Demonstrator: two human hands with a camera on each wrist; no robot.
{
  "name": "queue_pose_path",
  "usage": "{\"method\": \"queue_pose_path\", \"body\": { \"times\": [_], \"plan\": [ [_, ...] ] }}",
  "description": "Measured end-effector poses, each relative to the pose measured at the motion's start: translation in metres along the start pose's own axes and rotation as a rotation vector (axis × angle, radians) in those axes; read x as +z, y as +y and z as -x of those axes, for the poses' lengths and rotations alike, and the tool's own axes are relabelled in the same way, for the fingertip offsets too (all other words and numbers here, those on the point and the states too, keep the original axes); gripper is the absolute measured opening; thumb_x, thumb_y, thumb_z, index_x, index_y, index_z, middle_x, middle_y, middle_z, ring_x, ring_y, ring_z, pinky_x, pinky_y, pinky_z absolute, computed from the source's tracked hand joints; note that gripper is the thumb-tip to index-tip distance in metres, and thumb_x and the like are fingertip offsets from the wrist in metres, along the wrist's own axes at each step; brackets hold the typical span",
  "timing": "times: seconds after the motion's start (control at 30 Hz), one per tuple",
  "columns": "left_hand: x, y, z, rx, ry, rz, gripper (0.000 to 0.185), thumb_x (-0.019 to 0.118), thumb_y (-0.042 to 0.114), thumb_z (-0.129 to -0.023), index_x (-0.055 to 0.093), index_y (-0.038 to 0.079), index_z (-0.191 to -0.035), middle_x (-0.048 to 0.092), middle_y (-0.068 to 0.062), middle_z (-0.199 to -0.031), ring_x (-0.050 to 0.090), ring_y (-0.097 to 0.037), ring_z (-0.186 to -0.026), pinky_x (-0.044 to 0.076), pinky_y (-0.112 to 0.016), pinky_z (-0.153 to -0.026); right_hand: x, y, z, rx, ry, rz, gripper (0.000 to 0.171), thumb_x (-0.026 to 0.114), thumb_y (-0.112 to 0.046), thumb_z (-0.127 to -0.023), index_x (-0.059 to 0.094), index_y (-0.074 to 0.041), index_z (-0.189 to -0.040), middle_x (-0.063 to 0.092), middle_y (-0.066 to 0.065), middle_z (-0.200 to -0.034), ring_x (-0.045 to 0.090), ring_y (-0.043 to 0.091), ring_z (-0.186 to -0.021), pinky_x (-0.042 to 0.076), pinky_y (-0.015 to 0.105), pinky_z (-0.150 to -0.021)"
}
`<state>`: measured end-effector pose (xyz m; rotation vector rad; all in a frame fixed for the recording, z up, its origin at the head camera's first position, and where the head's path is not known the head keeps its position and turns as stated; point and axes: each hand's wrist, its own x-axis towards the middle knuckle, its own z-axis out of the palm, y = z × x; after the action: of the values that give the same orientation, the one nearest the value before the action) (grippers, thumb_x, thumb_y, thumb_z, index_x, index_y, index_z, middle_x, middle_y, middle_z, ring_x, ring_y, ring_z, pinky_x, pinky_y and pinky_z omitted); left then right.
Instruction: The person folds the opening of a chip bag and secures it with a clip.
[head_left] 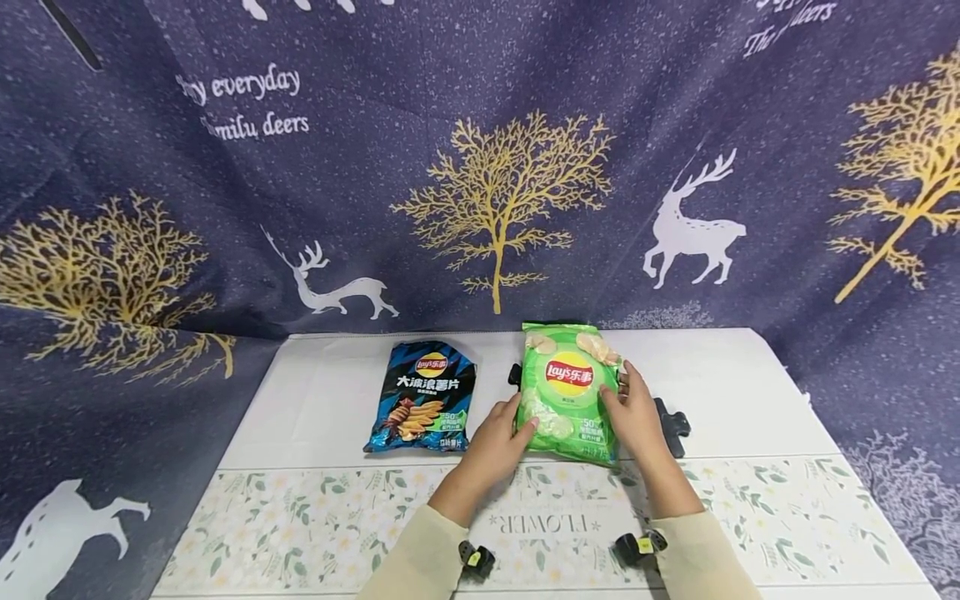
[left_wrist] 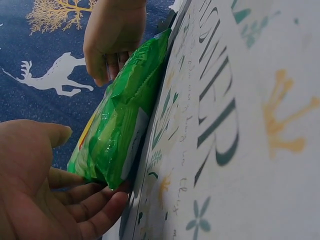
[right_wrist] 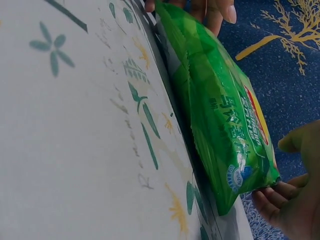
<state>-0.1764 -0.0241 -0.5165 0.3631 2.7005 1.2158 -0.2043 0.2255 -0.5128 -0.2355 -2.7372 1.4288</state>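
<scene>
A green bag of Lay's potato chips [head_left: 566, 396] lies face up on the table between both hands. At its lower left side is my left hand [head_left: 493, 437], thumb over the front; in the left wrist view its fingers [left_wrist: 102, 205] touch the bag's edge from below while the thumb stands off the surface. My right hand [head_left: 636, 417] is at the opposite side, and the right wrist view shows its fingers [right_wrist: 272, 200] at the bag's end with the thumb lifted away. Left of these sits a blue and black chip bag [head_left: 423, 398], untouched.
A black puzzle-shaped piece [head_left: 672, 427] shows beside the right hand, and a small black part [head_left: 515, 374] peeks out left of the green bag. The white table [head_left: 300, 417] has a floral front strip. A dark blue curtain [head_left: 450, 67] hangs behind its back edge.
</scene>
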Motion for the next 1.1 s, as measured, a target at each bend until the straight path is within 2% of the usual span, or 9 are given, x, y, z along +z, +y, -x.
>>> {"method": "queue_pose_path", "body": {
  "times": [0.2, 0.43, 0.53, 0.87, 1.0, 1.1],
  "plan": [
    [-0.002, -0.002, -0.001, -0.009, -0.002, 0.04, 0.066, 0.043, 0.049, -0.106, 0.032, 0.012, -0.159, 0.053, -0.014, -0.147, 0.064, -0.028, -0.119, 0.049, -0.051, -0.104, 0.0, -0.003, 0.0, -0.006, 0.014, -0.032, 0.072, 0.048, -0.025, -0.105, 0.011, -0.002, -0.162, 0.04, 0.028, -0.151, 0.049, 0.042, -0.133, 0.041, 0.056, -0.113],
    [-0.004, -0.001, -0.002, -0.006, 0.03, 0.051, 0.065, 0.041, 0.051, -0.107, 0.033, 0.013, -0.159, 0.066, -0.008, -0.131, 0.069, -0.019, -0.105, 0.054, -0.045, -0.095, -0.002, -0.003, 0.002, -0.019, 0.025, -0.073, 0.07, 0.049, -0.026, -0.106, 0.014, -0.006, -0.163, 0.042, 0.025, -0.151, 0.049, 0.041, -0.134, 0.042, 0.054, -0.113],
    [-0.006, -0.002, -0.002, -0.012, 0.038, 0.049, 0.065, 0.041, 0.052, -0.107, 0.033, 0.013, -0.159, 0.067, -0.006, -0.129, 0.068, -0.017, -0.103, 0.054, -0.044, -0.094, -0.004, -0.007, 0.003, -0.023, 0.029, -0.104, 0.068, 0.049, -0.025, -0.106, 0.016, -0.007, -0.163, 0.043, 0.024, -0.151, 0.049, 0.04, -0.134, 0.042, 0.053, -0.114],
    [-0.013, -0.002, -0.002, 0.003, 0.073, 0.077, 0.065, 0.041, 0.05, -0.107, 0.033, 0.011, -0.158, 0.06, -0.005, -0.129, 0.063, -0.015, -0.102, 0.054, -0.038, -0.085, -0.007, -0.012, 0.006, -0.042, 0.044, -0.112, 0.061, 0.049, -0.026, -0.106, 0.028, -0.007, -0.16, 0.046, 0.023, -0.149, 0.049, 0.038, -0.132, 0.043, 0.052, -0.113],
    [-0.018, 0.001, -0.002, 0.019, 0.115, 0.079, 0.062, 0.043, 0.047, -0.107, 0.032, 0.014, -0.158, 0.056, -0.007, -0.132, 0.06, -0.014, -0.1, 0.052, -0.034, -0.079, -0.007, -0.014, 0.007, -0.043, 0.046, -0.099, 0.059, 0.048, -0.028, -0.107, 0.031, -0.004, -0.158, 0.046, 0.023, -0.149, 0.05, 0.038, -0.132, 0.044, 0.052, -0.112],
    [-0.023, 0.005, -0.002, 0.035, 0.166, 0.079, 0.056, 0.044, 0.045, -0.108, 0.038, 0.014, -0.154, 0.055, -0.009, -0.131, 0.058, -0.014, -0.097, 0.051, -0.032, -0.077, -0.008, -0.015, 0.007, -0.044, 0.043, -0.101, 0.058, 0.048, -0.028, -0.107, 0.033, -0.003, -0.157, 0.046, 0.023, -0.15, 0.05, 0.038, -0.132, 0.044, 0.052, -0.112]
  ]
}}
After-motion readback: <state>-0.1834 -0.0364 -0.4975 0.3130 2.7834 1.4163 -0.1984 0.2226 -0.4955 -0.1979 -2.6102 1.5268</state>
